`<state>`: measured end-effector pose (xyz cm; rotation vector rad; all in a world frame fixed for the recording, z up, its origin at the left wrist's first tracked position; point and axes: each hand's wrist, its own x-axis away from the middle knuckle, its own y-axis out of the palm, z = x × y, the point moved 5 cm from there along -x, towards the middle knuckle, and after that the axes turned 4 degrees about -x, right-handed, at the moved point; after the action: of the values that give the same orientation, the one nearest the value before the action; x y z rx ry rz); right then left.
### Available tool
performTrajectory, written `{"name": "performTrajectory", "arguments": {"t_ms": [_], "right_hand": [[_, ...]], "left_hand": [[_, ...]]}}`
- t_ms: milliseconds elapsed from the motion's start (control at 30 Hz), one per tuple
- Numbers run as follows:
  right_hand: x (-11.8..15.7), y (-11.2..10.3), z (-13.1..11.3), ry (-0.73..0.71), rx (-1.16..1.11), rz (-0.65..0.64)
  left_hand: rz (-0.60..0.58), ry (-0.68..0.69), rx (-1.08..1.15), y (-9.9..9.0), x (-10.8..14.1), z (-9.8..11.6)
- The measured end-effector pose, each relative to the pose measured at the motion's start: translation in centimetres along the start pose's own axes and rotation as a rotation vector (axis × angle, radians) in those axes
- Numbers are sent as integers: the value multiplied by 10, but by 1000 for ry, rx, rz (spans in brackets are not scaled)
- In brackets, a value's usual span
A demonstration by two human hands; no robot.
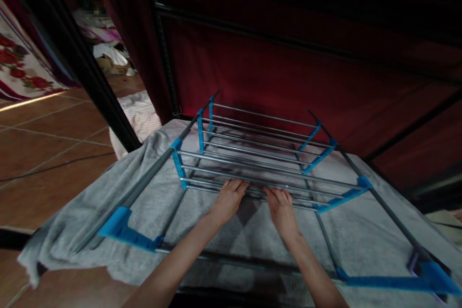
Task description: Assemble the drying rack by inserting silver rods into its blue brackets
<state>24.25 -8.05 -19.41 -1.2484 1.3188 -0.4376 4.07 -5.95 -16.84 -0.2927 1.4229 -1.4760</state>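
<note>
A shoe rack [179, 164] of grey metal tubes and blue plastic brackets lies on its side on a grey blanket [140, 226]. Both my arms reach over its near end tube into the frame. My left hand [231, 197] has its fingers curled over the middle of the lower rods in the nearest crosswise set. A short gap to the right, my right hand [280, 206] grips the same rods, fingers bent over them. The undersides of both hands and the fingertips are partly hidden by the rods.
Dark red curtain fabric [252, 72] hangs behind the rack inside a black metal frame [72, 53]. On the left, a cable [72, 164] crosses the tiled floor [39, 139]. A flowered cloth [25, 62] hangs there, and piled fabrics [110, 53] lie farther back.
</note>
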Motion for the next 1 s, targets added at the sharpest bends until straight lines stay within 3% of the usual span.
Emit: {"name": "performTrajectory", "arguments": {"t_ms": [100,167,333,400,667,833,1000], "right_hand": [[-4,7,7,0,-8,-20],[-4,10,10,-11,-24,-27],[-5,14,9,-48,7,-47],[-10,16,3,-80,22,-68],[-41,37,-47,-237,24,-256],[-57,42,-72,-248,29,-285],[-69,49,-88,-270,20,-331]], "left_hand": [[199,-93,31,-13,25,-13],[346,-230,87,-22,51,-31],[803,-840,328,-35,120,-100],[898,-951,380,-37,127,-120],[1053,-1052,768,-35,93,-166],[917,-1111,887,-32,74,-181],[826,-1136,902,-35,71,-183]]}}
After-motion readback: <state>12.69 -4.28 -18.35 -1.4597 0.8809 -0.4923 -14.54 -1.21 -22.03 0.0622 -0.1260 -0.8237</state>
